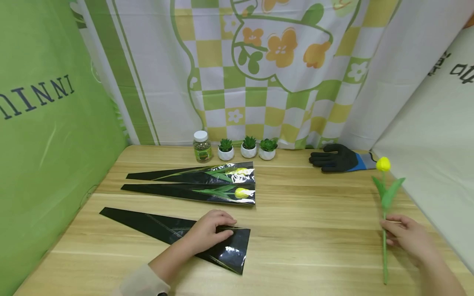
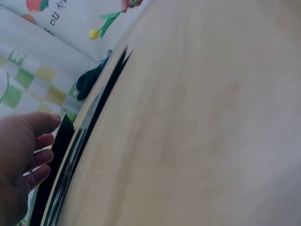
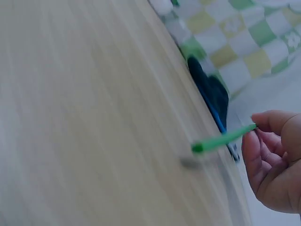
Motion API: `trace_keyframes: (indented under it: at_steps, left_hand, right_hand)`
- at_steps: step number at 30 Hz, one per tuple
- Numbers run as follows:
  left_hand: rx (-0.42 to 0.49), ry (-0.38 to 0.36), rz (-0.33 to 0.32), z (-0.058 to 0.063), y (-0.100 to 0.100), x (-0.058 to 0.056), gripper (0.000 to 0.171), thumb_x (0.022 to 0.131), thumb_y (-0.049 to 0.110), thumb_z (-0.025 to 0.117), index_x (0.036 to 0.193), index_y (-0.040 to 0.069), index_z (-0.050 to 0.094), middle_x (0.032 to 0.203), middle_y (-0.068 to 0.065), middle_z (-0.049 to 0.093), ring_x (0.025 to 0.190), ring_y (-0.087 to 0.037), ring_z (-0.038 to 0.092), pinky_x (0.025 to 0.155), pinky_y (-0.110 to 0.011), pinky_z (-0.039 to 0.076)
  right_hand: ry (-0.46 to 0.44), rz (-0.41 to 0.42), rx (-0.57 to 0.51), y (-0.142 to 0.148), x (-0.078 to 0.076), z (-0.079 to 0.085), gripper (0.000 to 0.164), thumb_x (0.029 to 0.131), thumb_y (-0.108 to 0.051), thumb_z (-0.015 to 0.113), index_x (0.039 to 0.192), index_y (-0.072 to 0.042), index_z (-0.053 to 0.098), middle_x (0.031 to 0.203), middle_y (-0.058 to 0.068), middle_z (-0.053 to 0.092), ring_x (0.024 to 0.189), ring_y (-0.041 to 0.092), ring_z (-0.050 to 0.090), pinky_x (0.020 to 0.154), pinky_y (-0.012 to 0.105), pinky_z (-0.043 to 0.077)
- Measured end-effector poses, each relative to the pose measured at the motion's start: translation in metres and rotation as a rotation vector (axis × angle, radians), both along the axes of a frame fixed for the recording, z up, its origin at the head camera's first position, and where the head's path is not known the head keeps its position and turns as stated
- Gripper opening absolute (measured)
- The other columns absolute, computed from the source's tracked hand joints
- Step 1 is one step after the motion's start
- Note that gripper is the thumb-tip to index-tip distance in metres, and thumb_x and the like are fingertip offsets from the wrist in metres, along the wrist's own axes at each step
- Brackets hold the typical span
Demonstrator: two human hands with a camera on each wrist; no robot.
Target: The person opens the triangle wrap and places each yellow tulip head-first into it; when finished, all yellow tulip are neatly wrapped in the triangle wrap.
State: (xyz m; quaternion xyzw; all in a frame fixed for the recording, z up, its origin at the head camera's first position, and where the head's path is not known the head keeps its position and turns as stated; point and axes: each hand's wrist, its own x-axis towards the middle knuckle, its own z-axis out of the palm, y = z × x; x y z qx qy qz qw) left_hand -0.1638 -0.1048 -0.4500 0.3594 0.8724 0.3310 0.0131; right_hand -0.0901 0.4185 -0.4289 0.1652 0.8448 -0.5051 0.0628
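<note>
My right hand (image 1: pixel 409 236) pinches the green stem of a yellow artificial tulip (image 1: pixel 386 197), which stands roughly upright with its bloom pointing away from me. In the right wrist view, the stem's lower end (image 3: pixel 207 145) sticks out past the thumb and fingers, over the table. On the left, my left hand (image 1: pixel 207 232) is over a black flower wrapping sleeve (image 1: pixel 155 224), its fingers loosely bent. The left wrist view shows nothing held in that hand (image 2: pixel 23 160); whether its fingertips touch the sleeve, I cannot tell.
Two black sleeves, each with a yellow tulip inside, lie further back: one sleeve (image 1: pixel 177 174) behind another sleeve (image 1: pixel 185 192). A jar (image 1: pixel 202 149), three potted plants (image 1: pixel 249 149) and a black-and-blue glove (image 1: pixel 338 159) line the table's back edge. Printed curtains (image 1: pixel 255 82) surround the table.
</note>
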Motion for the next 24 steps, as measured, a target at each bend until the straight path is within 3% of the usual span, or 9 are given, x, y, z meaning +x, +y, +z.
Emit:
trace_keyframes:
  at_steps: [3,7,10,18,24]
  left_hand:
    - [-0.044,-0.013,-0.04,-0.003,0.002,0.008,0.017,0.09,0.019,0.071,0.106,0.015,0.076,0.112,0.003,0.067,0.111,-0.018,0.059,0.1,-0.036,0.049]
    - [-0.107,0.017,-0.08,-0.006,0.006,0.016,0.015,0.09,0.021,0.07,0.103,0.016,0.077,0.112,0.004,0.067,0.112,-0.016,0.058,0.1,-0.035,0.049]
    - [-0.132,0.052,-0.082,-0.008,0.01,0.019,0.018,0.091,0.024,0.07,0.105,0.016,0.077,0.113,0.004,0.067,0.112,-0.017,0.058,0.099,-0.035,0.049]
    - [-0.144,0.068,-0.016,-0.014,0.021,0.015,0.023,0.092,0.027,0.068,0.109,0.014,0.076,0.119,0.002,0.067,0.115,-0.017,0.058,0.101,-0.035,0.048]
    - [-0.125,0.133,0.02,-0.018,0.027,0.009,0.022,0.091,0.027,0.07,0.107,0.013,0.077,0.117,0.0,0.068,0.113,-0.018,0.059,0.101,-0.035,0.049]
  right_hand:
    - [0.035,-0.038,-0.111,-0.019,-0.006,0.004,0.02,0.101,-0.027,0.056,0.112,-0.01,0.054,0.082,-0.015,0.059,0.074,0.0,0.057,0.067,0.019,0.058]
    - [0.098,-0.088,-0.324,-0.046,-0.014,0.008,0.005,0.099,-0.021,0.059,0.103,-0.018,0.058,0.081,-0.013,0.06,0.073,0.001,0.058,0.066,0.017,0.057]
    - [0.154,-0.128,-0.485,-0.065,-0.021,0.009,0.01,0.098,-0.013,0.06,0.094,-0.022,0.059,0.078,-0.01,0.062,0.071,0.002,0.059,0.064,0.016,0.057]
    - [0.169,-0.182,-0.559,-0.109,-0.036,0.009,0.012,0.098,-0.014,0.06,0.104,-0.013,0.049,0.078,-0.01,0.064,0.071,0.001,0.061,0.066,0.014,0.057]
    - [0.137,-0.258,-0.579,-0.137,-0.048,0.009,0.015,0.1,-0.012,0.055,0.109,-0.01,0.044,0.076,-0.011,0.061,0.07,0.0,0.061,0.068,0.014,0.057]
